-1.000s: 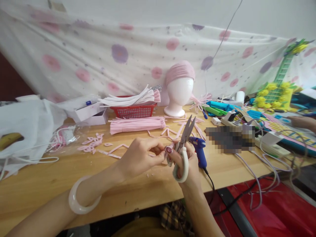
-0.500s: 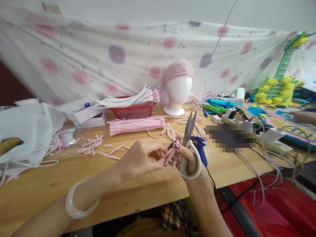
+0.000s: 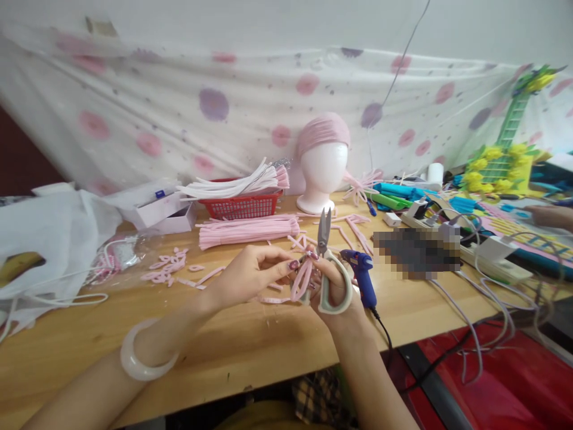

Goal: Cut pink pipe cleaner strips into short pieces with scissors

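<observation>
My left hand, with a pale bangle on its wrist, pinches the top of a looped pink pipe cleaner piece above the wooden table. My right hand touches the same pink piece with its fingertips and holds grey-handled scissors, blades pointing up and nearly together. Both hands meet at the middle of the view, just in front of a blue glue gun lying on the table.
A bundle of pink pipe cleaners, small pink loops, a red basket of white strips, a white foam head with pink band, white boxes, power strips and cables lie behind. Another person's hand shows at far right.
The scissors have swung upright and their blades have closed. Both hands shifted slightly, and the pink looped piece now hangs in plain sight between them.
</observation>
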Demonstrator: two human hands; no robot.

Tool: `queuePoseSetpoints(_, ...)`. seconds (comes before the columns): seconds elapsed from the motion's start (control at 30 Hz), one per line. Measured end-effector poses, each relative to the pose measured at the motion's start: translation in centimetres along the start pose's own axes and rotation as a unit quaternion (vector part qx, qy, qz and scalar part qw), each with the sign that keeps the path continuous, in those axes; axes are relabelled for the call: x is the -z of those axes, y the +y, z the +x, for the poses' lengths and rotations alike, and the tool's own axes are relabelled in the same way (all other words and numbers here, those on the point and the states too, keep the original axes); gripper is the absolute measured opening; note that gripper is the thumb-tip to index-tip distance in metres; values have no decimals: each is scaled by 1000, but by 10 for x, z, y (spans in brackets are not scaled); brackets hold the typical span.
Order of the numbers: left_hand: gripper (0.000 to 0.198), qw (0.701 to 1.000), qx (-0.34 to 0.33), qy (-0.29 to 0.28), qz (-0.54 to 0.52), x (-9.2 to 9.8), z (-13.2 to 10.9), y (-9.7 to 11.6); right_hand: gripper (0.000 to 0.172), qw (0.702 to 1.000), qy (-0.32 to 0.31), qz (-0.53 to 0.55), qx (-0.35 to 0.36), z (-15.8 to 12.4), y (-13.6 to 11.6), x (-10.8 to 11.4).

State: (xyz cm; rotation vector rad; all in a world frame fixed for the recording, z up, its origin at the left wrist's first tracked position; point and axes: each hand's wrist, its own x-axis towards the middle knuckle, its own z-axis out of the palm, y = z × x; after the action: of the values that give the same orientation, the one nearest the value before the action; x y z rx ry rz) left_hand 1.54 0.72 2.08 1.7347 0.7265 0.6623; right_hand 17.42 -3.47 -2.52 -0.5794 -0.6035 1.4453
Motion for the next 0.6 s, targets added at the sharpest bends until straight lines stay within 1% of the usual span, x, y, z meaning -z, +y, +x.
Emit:
queuePoseSetpoints(0.13, 23, 998, 34, -22, -54, -3, 2, 1, 19, 999, -1, 4, -33, 1, 5, -1)
queuePoseSetpoints(0.23, 22, 993, 64, -45, -85, -5, 1, 2, 19, 999, 6, -3, -38, 2, 5, -3)
queuePoseSetpoints(0.3, 23, 991, 77, -43, -105, -6, 0, 1, 22, 999, 10, -18, -32, 3, 4, -5)
queuePoseSetpoints(0.37, 24, 988, 74, -26, -131, -5, 1, 0, 26, 999, 10, -52, -1, 2, 4, -5)
queuePoseSetpoints(0.43, 25, 986, 54, 6, -157, -1, 1, 0, 32, 993, 21, -98, 61, 0, 4, -4)
queuePoseSetpoints(0.5, 28, 984, 19, 48, -172, 5, 1, 2, 35, 981, 34, -145, 124, -5, 6, -1)
queuePoseSetpoints(0.57, 32, 981, -20, 75, -178, 11, 1, 4, 35, 969, 32, -187, 157, -9, 9, 4)
queuePoseSetpoints(0.6, 34, 980, -36, 81, -178, 13, 1, 5, 36, 965, 25, -205, 163, -11, 11, 5)
